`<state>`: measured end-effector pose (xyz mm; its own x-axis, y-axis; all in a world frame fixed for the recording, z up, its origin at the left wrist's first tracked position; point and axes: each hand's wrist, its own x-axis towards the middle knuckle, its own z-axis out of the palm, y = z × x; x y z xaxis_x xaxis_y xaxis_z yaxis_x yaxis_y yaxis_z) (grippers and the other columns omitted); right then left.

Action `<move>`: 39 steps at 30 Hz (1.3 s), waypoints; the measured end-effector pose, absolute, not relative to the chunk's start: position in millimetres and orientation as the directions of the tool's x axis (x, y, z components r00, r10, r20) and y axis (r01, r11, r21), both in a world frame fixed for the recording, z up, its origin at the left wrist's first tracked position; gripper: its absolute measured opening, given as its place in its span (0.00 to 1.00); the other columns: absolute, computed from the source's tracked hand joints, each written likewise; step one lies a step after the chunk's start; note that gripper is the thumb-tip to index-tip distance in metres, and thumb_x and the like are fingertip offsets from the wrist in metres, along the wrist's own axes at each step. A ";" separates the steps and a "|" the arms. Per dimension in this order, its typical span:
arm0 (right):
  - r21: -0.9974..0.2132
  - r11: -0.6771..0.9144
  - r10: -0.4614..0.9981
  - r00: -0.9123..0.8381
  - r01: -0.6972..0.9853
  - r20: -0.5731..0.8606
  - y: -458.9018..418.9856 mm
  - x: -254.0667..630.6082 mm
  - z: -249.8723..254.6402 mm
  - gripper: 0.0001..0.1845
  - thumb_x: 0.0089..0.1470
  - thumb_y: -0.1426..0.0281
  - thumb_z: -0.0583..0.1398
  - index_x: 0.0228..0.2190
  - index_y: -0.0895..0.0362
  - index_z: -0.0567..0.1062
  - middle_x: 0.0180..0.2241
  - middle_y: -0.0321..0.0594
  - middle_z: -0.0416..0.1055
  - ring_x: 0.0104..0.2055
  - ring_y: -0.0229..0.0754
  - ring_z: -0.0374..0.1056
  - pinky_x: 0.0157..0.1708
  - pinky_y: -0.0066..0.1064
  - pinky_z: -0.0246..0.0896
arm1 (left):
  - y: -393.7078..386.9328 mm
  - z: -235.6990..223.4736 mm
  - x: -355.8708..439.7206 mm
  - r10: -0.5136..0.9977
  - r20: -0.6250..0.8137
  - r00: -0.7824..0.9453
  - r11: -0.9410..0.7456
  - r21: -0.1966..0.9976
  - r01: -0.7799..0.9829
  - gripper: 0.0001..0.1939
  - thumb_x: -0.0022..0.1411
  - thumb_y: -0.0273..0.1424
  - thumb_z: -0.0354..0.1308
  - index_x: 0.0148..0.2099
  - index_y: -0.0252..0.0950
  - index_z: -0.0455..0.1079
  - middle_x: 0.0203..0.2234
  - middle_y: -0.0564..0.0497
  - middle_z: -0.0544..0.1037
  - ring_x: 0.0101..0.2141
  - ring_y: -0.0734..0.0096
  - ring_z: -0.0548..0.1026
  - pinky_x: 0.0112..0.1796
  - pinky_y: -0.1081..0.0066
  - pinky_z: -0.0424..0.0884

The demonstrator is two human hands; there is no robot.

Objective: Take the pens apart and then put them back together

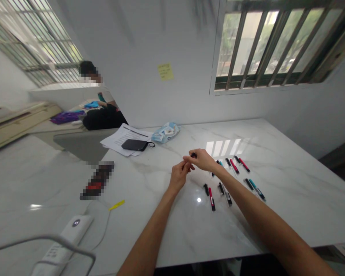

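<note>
My two hands meet above the middle of the white marble table (pixel 276 214). My right hand (pixel 199 159) is closed in a pinch on a small dark object (pixel 193 155), maybe a pen or its cap. My left hand (pixel 179 175) is closed too, its fingertips touching the right hand's; what it holds is hidden. To the right of my hands lie several pens on the table: red ones (pixel 211 198) (pixel 244 165), a teal one (pixel 257 189) and a black-and-white one (pixel 227 196).
At the back lie papers (pixel 117 140) with a black pouch (pixel 134 145) on them and a blue-white packet (pixel 166 132). A yellow strip (pixel 117 205), a white power strip (pixel 63 241) and a blurred dark item (pixel 97 180) sit at the left. Another person (pixel 99 103) sits far left.
</note>
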<state>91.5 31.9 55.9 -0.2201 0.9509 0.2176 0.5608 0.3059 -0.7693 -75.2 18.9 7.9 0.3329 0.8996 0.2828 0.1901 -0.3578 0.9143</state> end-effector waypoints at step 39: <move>-0.955 0.271 0.909 -0.358 0.119 0.213 34.1 111.3 65.7 0.29 0.52 0.67 0.68 0.55 0.56 0.73 0.38 0.41 0.79 0.36 0.38 0.75 0.39 0.31 0.70 | 26.4 11.2 -75.9 0.946 0.172 0.275 -0.212 0.969 0.123 0.24 0.61 0.52 0.62 0.29 0.35 0.73 0.21 0.54 0.68 0.24 0.74 0.60 0.26 0.72 0.55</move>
<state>111.3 34.1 65.7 -0.3583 0.9090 0.2128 0.1195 0.2707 -0.9552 -75.9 26.4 11.2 0.2750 0.9459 0.1723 0.1227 -0.2122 0.9695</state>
